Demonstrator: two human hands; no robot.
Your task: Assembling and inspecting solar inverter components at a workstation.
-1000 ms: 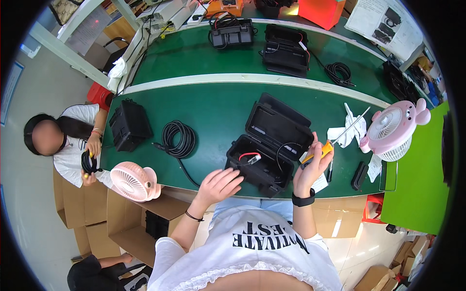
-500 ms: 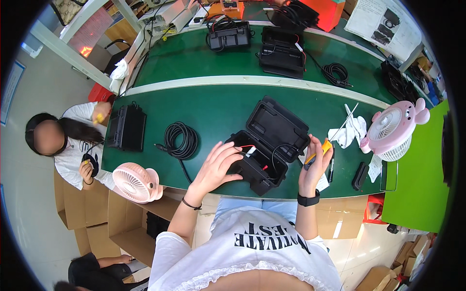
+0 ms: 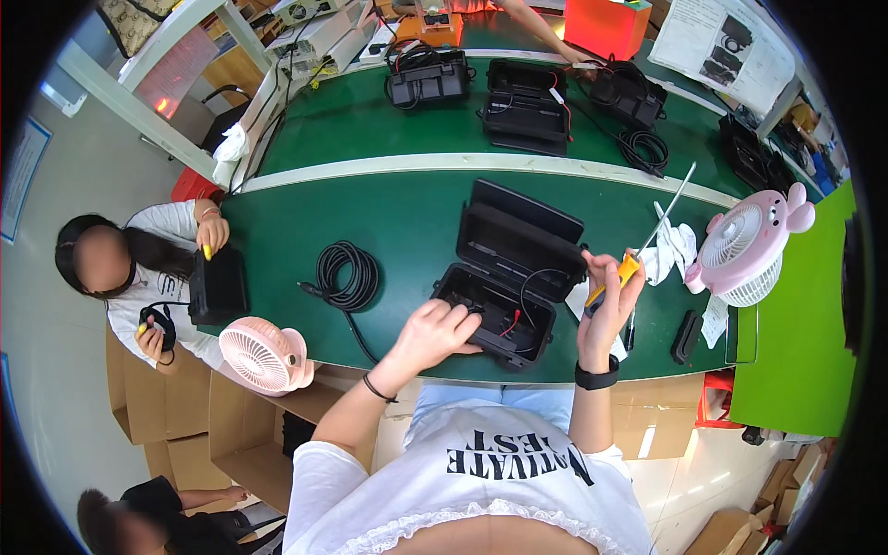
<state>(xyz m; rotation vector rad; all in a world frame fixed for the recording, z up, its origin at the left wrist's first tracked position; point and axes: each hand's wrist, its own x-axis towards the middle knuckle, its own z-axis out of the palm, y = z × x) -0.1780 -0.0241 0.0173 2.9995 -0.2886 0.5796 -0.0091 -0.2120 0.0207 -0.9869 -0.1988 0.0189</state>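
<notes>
An open black plastic case (image 3: 532,350) sits before me on the green table, its hinged lid (image 3: 504,245) tipped back. Inside lie a thin black cable and a small red connector (image 3: 514,320). My left hand (image 3: 437,331) is at the case's left side, fingers curled over the wall into it; what they hold, if anything, is hidden. My right hand (image 3: 606,301) grips a screwdriver (image 3: 626,270) with a yellow-and-black handle, its long shaft pointing up and away. Its fingertips are beside the lid's right edge. A coiled black cable (image 3: 348,277) lies left of the case.
Small fans stand left (image 3: 266,355) and right (image 3: 743,242). A white cloth (image 3: 673,250) and a black oblong object (image 3: 686,336) lie at right. At far left a co-worker handles a black case (image 3: 218,287). Beyond the white divider (image 3: 370,165) are more cases; another person's arm reaches in.
My left hand has closed and moved onto the case; the white connector is out of sight. The screwdriver points more upright. The left co-worker's case came nearer them; a far case was lowered.
</notes>
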